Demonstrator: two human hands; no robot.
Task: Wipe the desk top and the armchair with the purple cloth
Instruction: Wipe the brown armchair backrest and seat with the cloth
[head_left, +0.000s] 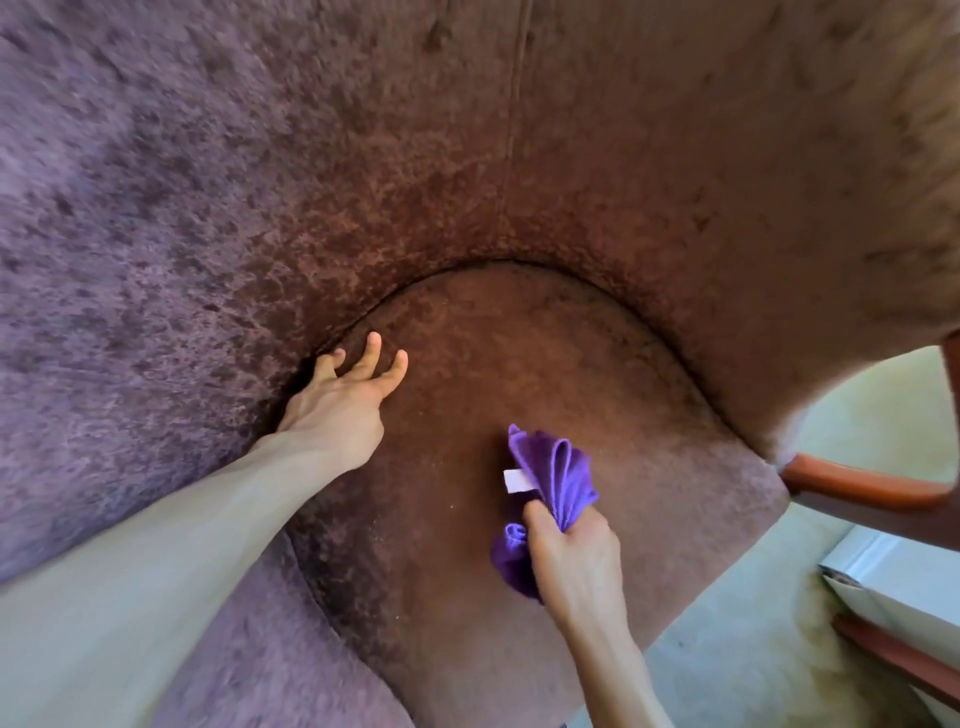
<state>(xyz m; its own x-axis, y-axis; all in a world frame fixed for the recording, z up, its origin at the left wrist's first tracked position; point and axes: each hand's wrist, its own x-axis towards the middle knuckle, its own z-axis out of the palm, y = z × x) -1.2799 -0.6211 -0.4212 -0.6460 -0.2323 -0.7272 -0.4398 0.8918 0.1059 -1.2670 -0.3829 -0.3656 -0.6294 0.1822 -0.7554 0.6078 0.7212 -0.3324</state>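
The armchair (467, 156) fills most of the view, covered in mottled brown-purple velvet, with its curved back wrapping around the seat cushion (519, 374). My right hand (571, 561) is over the front of the seat, fingers closed around the bunched purple cloth (558, 473), whose white label sticks out on the left. My left hand (345, 400) lies at the back left of the seat with fingers spread, fingertips near the crease where seat meets back. It holds nothing.
The chair's reddish wooden arm (857, 486) shows at the right. Pale carpet floor (753, 649) lies below the seat's front edge. A white box-like object (893, 582) and another wooden piece (898, 660) sit at the lower right.
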